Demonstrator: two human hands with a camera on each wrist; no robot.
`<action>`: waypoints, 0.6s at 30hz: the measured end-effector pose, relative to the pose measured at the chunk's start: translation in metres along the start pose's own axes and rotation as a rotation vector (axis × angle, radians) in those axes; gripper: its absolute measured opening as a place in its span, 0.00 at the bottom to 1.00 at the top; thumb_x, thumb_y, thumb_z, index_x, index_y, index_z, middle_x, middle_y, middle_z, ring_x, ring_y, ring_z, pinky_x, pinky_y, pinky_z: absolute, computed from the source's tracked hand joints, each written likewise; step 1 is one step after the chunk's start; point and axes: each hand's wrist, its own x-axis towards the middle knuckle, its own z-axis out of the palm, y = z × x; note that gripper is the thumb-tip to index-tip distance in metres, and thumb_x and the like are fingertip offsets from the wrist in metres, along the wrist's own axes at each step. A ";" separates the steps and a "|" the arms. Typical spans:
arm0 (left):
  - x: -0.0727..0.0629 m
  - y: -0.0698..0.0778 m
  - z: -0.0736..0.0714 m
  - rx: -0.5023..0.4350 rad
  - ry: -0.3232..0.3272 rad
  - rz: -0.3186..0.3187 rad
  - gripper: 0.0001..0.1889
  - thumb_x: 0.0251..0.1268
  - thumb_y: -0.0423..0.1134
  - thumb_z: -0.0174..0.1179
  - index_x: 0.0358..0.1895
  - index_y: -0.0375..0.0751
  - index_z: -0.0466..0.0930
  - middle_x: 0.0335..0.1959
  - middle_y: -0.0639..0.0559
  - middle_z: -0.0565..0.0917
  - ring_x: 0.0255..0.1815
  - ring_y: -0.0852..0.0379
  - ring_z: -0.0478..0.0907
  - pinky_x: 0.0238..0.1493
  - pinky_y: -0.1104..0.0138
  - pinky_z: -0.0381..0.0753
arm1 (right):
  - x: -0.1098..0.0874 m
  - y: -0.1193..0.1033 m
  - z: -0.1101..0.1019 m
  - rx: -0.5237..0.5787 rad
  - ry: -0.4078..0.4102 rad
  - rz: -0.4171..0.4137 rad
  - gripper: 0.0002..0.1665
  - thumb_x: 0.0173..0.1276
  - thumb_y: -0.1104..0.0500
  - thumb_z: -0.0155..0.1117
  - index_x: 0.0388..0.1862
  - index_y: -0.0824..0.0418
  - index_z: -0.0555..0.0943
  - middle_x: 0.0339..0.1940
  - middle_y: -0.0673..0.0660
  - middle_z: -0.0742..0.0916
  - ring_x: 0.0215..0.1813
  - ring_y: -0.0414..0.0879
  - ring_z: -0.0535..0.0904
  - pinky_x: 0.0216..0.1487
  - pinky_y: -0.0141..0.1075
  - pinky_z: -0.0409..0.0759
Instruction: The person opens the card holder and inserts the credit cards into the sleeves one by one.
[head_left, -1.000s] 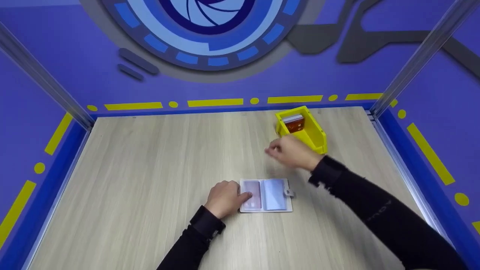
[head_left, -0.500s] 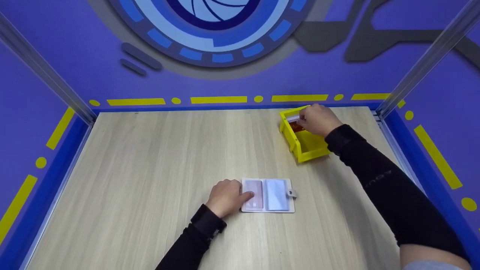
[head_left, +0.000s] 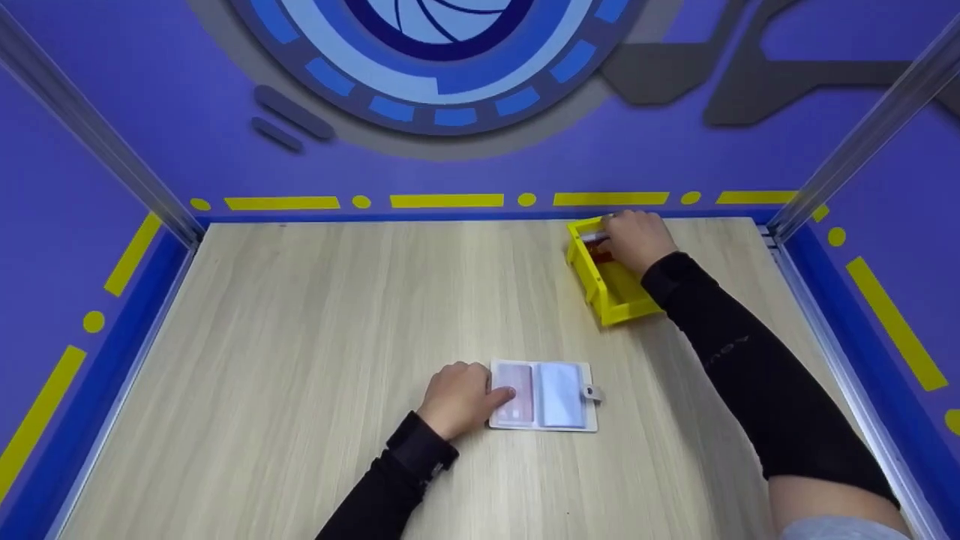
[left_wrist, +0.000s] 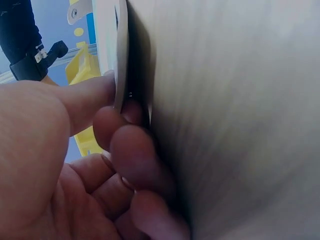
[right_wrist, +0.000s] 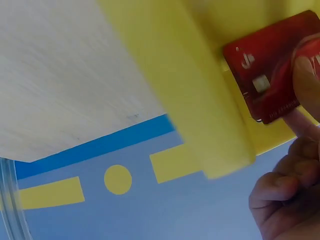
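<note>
An open card holder [head_left: 561, 396] with a pale cover, clear sleeves and a snap tab at its right lies on the table. My left hand [head_left: 456, 399] pinches its left edge, thumb over a reddish card in the left sleeve; the left wrist view shows curled fingers [left_wrist: 135, 150] under the cover's edge [left_wrist: 121, 55]. Farther back on the right, my right hand [head_left: 641, 241] reaches into a yellow bin [head_left: 589, 283]. There it pinches a red bank card [right_wrist: 272, 60] with a chip, thumb on its face. The hand hides part of the cards in the bin.
The wood-grain table [head_left: 337, 322] is enclosed by blue-purple panels [head_left: 480, 169] at the back and sides. Metal posts [head_left: 862, 124] stand in the back corners. The bin sits close to the back panel.
My right hand has moved from the front left of the bin into it and now pinches a card. The bin has turned slightly. My left hand keeps its grip on the card holder.
</note>
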 end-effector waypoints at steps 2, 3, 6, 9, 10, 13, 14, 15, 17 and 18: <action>0.000 0.001 0.000 -0.004 -0.003 -0.007 0.28 0.74 0.56 0.71 0.18 0.51 0.69 0.18 0.60 0.67 0.20 0.58 0.64 0.24 0.65 0.62 | -0.001 0.001 0.000 -0.007 0.019 -0.018 0.16 0.80 0.54 0.73 0.53 0.67 0.88 0.41 0.66 0.91 0.38 0.60 0.84 0.47 0.54 0.87; -0.001 0.001 0.000 -0.004 -0.006 -0.010 0.28 0.74 0.56 0.71 0.19 0.50 0.69 0.18 0.60 0.67 0.20 0.58 0.64 0.25 0.65 0.62 | -0.002 0.002 0.000 -0.012 0.029 -0.024 0.16 0.80 0.55 0.73 0.53 0.67 0.88 0.41 0.66 0.91 0.38 0.60 0.85 0.47 0.54 0.88; -0.001 0.001 0.001 -0.010 -0.009 -0.010 0.28 0.74 0.56 0.71 0.19 0.50 0.70 0.18 0.59 0.67 0.20 0.58 0.65 0.25 0.64 0.63 | -0.005 0.003 -0.003 -0.001 0.057 -0.037 0.16 0.79 0.55 0.74 0.54 0.67 0.89 0.42 0.66 0.92 0.39 0.60 0.85 0.48 0.55 0.88; -0.002 0.001 0.002 -0.018 -0.013 -0.009 0.27 0.74 0.56 0.71 0.19 0.50 0.70 0.17 0.60 0.68 0.20 0.58 0.65 0.25 0.64 0.63 | -0.010 0.008 -0.009 0.041 0.061 -0.050 0.13 0.79 0.57 0.74 0.53 0.66 0.89 0.43 0.65 0.92 0.40 0.60 0.86 0.49 0.54 0.88; -0.002 0.001 0.002 -0.023 -0.015 -0.010 0.27 0.74 0.56 0.71 0.19 0.51 0.70 0.17 0.60 0.68 0.20 0.58 0.65 0.25 0.64 0.63 | -0.012 0.009 -0.013 0.060 0.052 -0.057 0.12 0.79 0.57 0.74 0.52 0.65 0.89 0.42 0.64 0.92 0.40 0.59 0.86 0.48 0.53 0.87; -0.002 0.000 0.002 -0.027 -0.015 -0.010 0.27 0.74 0.57 0.71 0.19 0.51 0.71 0.17 0.60 0.68 0.20 0.58 0.66 0.25 0.65 0.63 | -0.021 0.015 -0.027 0.100 0.019 -0.071 0.09 0.80 0.59 0.72 0.50 0.64 0.90 0.41 0.63 0.92 0.38 0.57 0.84 0.46 0.51 0.85; -0.001 0.000 0.002 -0.027 -0.014 -0.010 0.27 0.74 0.57 0.71 0.19 0.50 0.71 0.18 0.60 0.68 0.20 0.58 0.66 0.25 0.65 0.64 | -0.024 0.017 -0.032 0.100 0.013 -0.069 0.09 0.81 0.59 0.72 0.50 0.64 0.90 0.41 0.63 0.92 0.38 0.56 0.84 0.45 0.51 0.84; -0.001 0.000 0.001 -0.026 -0.014 -0.010 0.27 0.74 0.57 0.71 0.19 0.50 0.71 0.18 0.60 0.68 0.20 0.58 0.66 0.25 0.64 0.64 | -0.028 0.018 -0.038 0.094 0.015 -0.063 0.08 0.81 0.59 0.71 0.49 0.64 0.90 0.41 0.63 0.92 0.37 0.56 0.83 0.44 0.51 0.84; -0.001 0.000 0.000 -0.021 -0.012 -0.010 0.27 0.74 0.56 0.71 0.20 0.50 0.71 0.18 0.60 0.68 0.21 0.58 0.66 0.25 0.64 0.64 | -0.037 0.020 -0.048 0.082 0.046 -0.044 0.09 0.81 0.60 0.71 0.50 0.65 0.90 0.40 0.64 0.90 0.36 0.57 0.82 0.41 0.51 0.83; 0.000 -0.001 -0.001 -0.020 -0.013 -0.012 0.27 0.74 0.56 0.71 0.20 0.50 0.72 0.18 0.59 0.68 0.21 0.58 0.66 0.26 0.64 0.64 | -0.041 0.019 -0.053 0.091 0.069 -0.029 0.09 0.81 0.60 0.71 0.50 0.65 0.90 0.40 0.64 0.90 0.36 0.58 0.81 0.40 0.52 0.83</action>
